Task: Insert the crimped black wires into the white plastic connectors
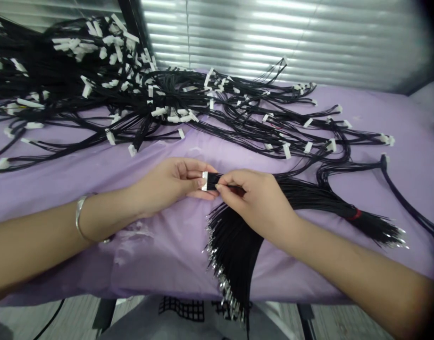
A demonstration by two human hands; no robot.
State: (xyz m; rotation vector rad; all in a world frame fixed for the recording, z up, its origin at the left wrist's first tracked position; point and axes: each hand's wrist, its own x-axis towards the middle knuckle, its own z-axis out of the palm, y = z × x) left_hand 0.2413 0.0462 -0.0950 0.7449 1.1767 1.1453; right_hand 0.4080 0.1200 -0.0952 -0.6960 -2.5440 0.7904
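My left hand (187,178) is closed on a small white connector (204,181), pinching it between thumb and fingers. Several black wires (213,181) run out of the connector's right side. Right beside it, my right hand (257,198) pinches a thin black wire close to where the wires enter the connector. Under my right hand lies a fanned bundle of black wires (234,250) with silver terminals on their ends. This bundle stretches to the right, where a red tie (354,215) wraps it near its other metal-tipped end.
A large heap of black wire harnesses (43,61) with white connectors fills the back left. More harnesses (259,127) spread across the back of the purple cloth (160,264). Window blinds (273,38) stand behind. The fanned wire ends hang over the front edge.
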